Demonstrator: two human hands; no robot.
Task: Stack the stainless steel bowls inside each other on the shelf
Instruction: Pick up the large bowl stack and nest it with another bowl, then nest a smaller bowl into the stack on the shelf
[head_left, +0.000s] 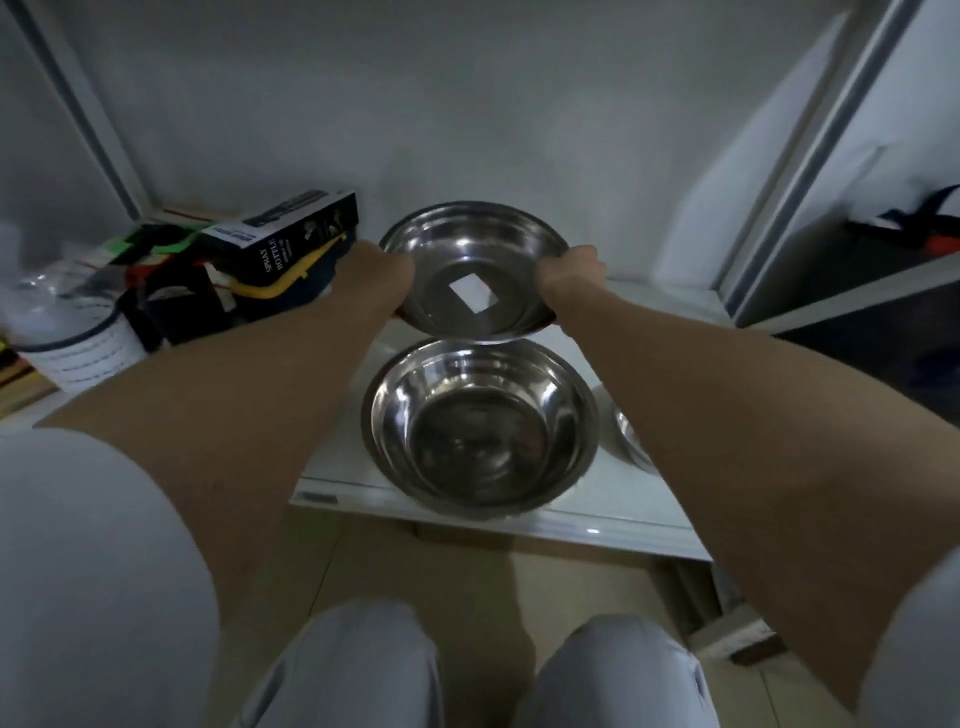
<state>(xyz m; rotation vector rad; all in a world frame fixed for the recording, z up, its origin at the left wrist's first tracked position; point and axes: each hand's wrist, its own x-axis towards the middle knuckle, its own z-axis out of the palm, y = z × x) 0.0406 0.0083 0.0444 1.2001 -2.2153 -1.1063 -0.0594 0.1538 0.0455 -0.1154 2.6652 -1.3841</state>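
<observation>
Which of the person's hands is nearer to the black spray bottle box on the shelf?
Left. The left hand grips the held bowl's left rim, right beside the spray bottle box. The right hand grips the opposite rim, a full bowl farther away.

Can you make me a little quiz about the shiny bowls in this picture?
1. True or false: both hands hold the far bowl by its rim.
2. What lies inside that bowl? A) a spoon B) a white square patch, maybe a label C) an apple
3. Fill in: the near bowl sits on the white ____, with no hand on it.

Key
1. True. The left hand grips the left side of the rim and the right hand the right side.
2. B. The white patch lies at the bottom.
3. shelf. A third bowl peeks out behind the right arm.
</observation>
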